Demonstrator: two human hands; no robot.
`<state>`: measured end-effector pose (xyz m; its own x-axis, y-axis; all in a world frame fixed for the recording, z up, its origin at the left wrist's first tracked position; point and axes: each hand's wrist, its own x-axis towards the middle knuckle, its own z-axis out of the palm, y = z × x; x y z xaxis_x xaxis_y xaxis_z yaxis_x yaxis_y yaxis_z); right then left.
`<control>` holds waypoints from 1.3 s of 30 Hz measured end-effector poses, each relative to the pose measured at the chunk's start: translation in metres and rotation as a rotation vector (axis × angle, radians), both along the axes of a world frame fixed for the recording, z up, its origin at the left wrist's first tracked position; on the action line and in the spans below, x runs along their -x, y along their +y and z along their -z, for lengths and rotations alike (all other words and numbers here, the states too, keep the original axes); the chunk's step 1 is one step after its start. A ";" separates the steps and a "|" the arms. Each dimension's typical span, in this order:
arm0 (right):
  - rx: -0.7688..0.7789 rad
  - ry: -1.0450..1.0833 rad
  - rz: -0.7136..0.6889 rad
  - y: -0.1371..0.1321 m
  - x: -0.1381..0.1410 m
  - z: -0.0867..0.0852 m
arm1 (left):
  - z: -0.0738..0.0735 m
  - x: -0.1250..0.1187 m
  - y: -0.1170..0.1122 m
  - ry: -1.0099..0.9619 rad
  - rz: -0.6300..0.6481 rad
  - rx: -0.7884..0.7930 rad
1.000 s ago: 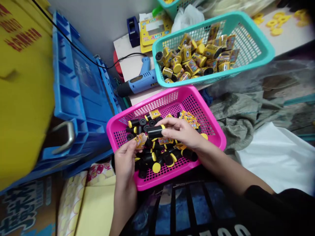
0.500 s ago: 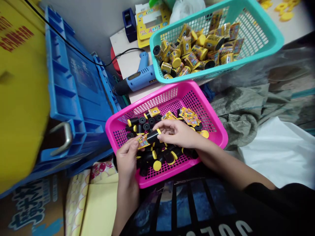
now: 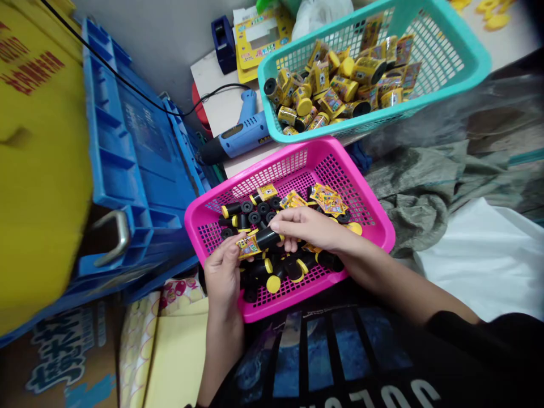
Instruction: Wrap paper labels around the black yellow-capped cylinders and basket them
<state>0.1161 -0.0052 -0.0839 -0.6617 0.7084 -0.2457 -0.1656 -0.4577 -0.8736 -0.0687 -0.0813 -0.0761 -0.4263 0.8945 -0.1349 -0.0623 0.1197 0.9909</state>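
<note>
Between the thumb and fingers of my left hand (image 3: 223,271) is a flat yellow printed sleeve (image 3: 248,247). My right hand (image 3: 308,228) grips a black plastic canister (image 3: 267,238) with a yellow cap, mostly covered by the fingers. The canister's bare end meets the sleeve's opening; I cannot tell how far inside it is. Both hands are above a pink basket (image 3: 250,179), where several black canisters (image 3: 293,266) with yellow caps lie. Loose printed sleeves (image 3: 328,199) are piled at the basket's right side.
Behind stands a teal basket (image 3: 378,120) of canisters wearing printed sleeves. A blue heat gun (image 3: 242,139) lies left of it, with a cord, near a tape dispenser (image 3: 223,44). Blue plastic crates (image 3: 147,147) rise on the left. White sheeting (image 3: 488,266) lies at the right.
My right fingers have shifted on the canister, now covering most of its yellow cap. The thumb has moved up onto its black body. Sleeve and canister remain end to end.
</note>
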 end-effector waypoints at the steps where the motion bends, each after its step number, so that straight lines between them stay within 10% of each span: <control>1: 0.010 0.000 -0.018 0.000 0.000 0.000 | 0.001 0.001 -0.001 0.013 -0.004 0.007; 12: 0.136 0.185 -0.042 -0.002 -0.002 -0.005 | 0.007 0.005 -0.006 0.137 0.051 -0.102; 28: -0.307 0.153 0.093 -0.009 0.004 0.000 | -0.008 -0.009 0.000 0.139 0.206 -0.136; 35: 0.145 0.310 -0.185 -0.008 0.008 -0.001 | -0.012 -0.016 -0.003 -0.035 0.325 -0.127; 39: 0.153 0.347 -0.146 -0.008 0.014 0.001 | -0.014 -0.021 -0.005 -0.098 0.308 -0.114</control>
